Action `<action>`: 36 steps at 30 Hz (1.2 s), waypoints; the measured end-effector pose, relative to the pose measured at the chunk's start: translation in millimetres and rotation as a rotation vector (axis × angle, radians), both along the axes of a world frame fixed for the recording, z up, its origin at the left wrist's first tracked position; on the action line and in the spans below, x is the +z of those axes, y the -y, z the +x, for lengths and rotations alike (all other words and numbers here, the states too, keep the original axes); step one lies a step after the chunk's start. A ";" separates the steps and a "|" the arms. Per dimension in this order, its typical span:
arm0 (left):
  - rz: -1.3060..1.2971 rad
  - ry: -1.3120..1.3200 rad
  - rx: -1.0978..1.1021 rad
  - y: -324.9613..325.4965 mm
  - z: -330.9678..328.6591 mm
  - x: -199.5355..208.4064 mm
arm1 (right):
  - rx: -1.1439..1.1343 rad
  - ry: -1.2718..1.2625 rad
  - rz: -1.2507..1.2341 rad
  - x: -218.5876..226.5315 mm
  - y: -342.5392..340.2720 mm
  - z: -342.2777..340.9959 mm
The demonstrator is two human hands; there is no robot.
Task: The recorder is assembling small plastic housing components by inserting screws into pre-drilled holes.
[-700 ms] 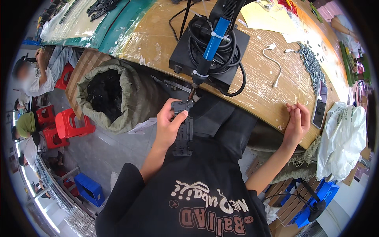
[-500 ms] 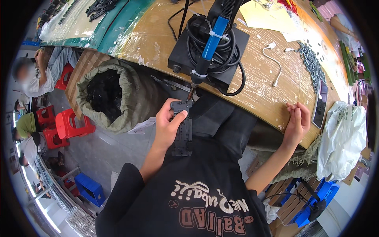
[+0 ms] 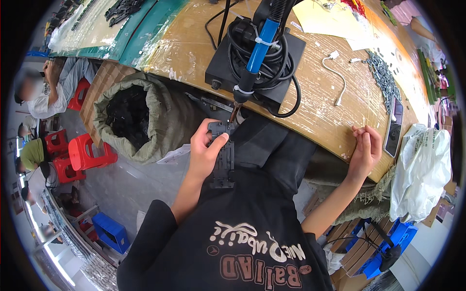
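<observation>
My left hand (image 3: 205,150) grips a long black plastic part (image 3: 222,162), thumb on top and fingers around its left side. The part's far end sits right at the metal tip (image 3: 234,114) of a blue-handled soldering iron (image 3: 263,46), which points down over the table edge; whether tip and part touch, I cannot tell. Black cable is coiled around the iron above a dark box-shaped base (image 3: 221,72). At the table's right front edge rests my right hand (image 3: 366,148), fingers curled and thumb close to them; anything between them is too small to name.
A woven sack (image 3: 165,116) of black pieces stands left of my legs. On the wooden table (image 3: 310,109) lie a white cable (image 3: 342,82), a pile of small metal pieces (image 3: 381,72) and a phone (image 3: 394,126). A white plastic bag (image 3: 420,174) hangs at the right.
My left hand has shifted the black part slightly left and away from me, relative to the iron's tip. The right hand has stayed in place.
</observation>
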State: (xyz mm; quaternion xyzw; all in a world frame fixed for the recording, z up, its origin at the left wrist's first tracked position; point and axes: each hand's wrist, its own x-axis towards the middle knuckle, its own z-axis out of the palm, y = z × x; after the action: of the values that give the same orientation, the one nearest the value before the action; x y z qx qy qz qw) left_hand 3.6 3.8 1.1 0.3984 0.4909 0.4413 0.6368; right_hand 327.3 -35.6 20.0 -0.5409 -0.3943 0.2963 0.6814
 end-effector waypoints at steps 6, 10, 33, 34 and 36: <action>0.003 0.002 0.010 -2.9 -0.2 -1.1 | 0.002 0.004 0.002 -1.3 0.8 0.7; 0.028 -0.050 -0.010 -2.3 1.0 3.2 | 0.027 0.023 -0.029 -1.7 3.1 3.3; 0.043 -0.064 0.006 -4.4 0.8 5.3 | 0.056 0.023 -0.014 -3.6 3.9 5.8; 0.041 -0.063 0.005 -4.2 1.0 5.3 | 0.059 0.023 -0.010 -3.2 3.6 5.3; 0.039 -0.067 0.002 -3.6 1.1 4.7 | 0.033 0.006 -0.004 -1.4 1.8 1.4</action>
State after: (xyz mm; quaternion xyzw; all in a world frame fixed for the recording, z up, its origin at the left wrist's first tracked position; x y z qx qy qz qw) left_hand 4.7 7.4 5.9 0.4249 0.5038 0.4377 0.6116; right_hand 328.8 -37.5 18.6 -0.5364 -0.4047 0.3064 0.6742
